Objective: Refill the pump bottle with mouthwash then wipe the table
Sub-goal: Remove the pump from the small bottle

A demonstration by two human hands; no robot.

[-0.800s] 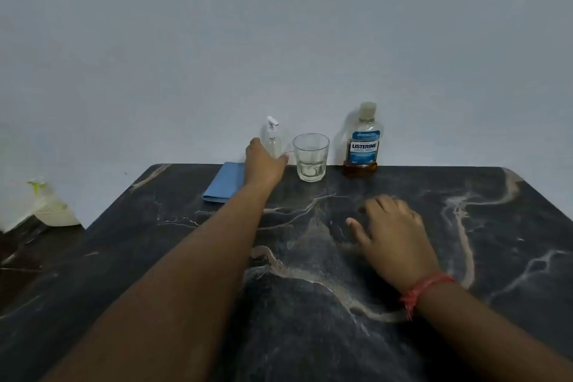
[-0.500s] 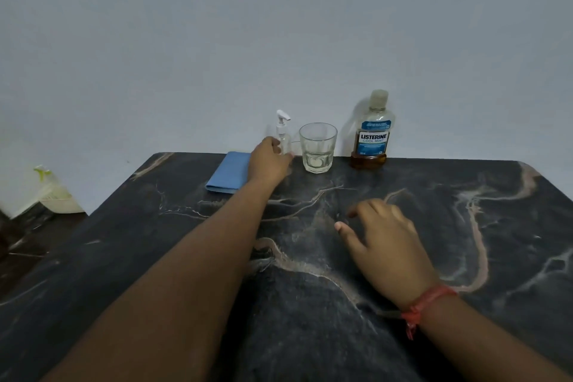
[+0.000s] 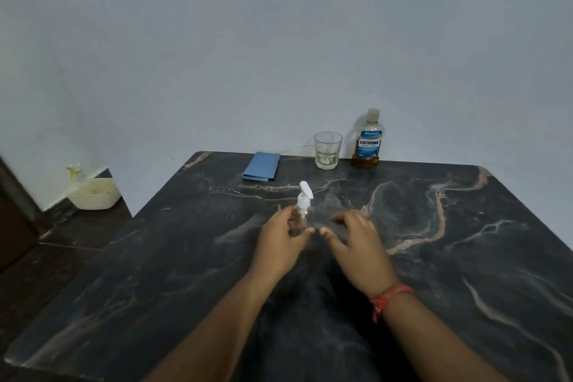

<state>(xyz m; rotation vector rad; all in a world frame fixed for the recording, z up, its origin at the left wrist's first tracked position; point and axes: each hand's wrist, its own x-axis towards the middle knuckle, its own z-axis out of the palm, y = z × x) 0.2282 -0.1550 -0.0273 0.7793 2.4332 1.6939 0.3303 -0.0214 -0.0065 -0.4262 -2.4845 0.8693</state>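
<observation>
Barely begun: the pump bottle is in hand, nothing poured, nothing wiped.

Your left hand (image 3: 280, 242) is wrapped around the small clear pump bottle (image 3: 302, 214), which stands upright near the middle of the dark marble table (image 3: 465, 273) with its white pump head still screwed on. Your right hand (image 3: 356, 242) hovers just beside it, fingers spread and holding nothing. The mouthwash bottle (image 3: 367, 141) stands capped at the far edge beside a glass (image 3: 327, 149), and the folded blue cloth (image 3: 261, 165) lies untouched nearby. Still ahead, by my reading: unscrew the pump, pour, reclose, then wipe.
</observation>
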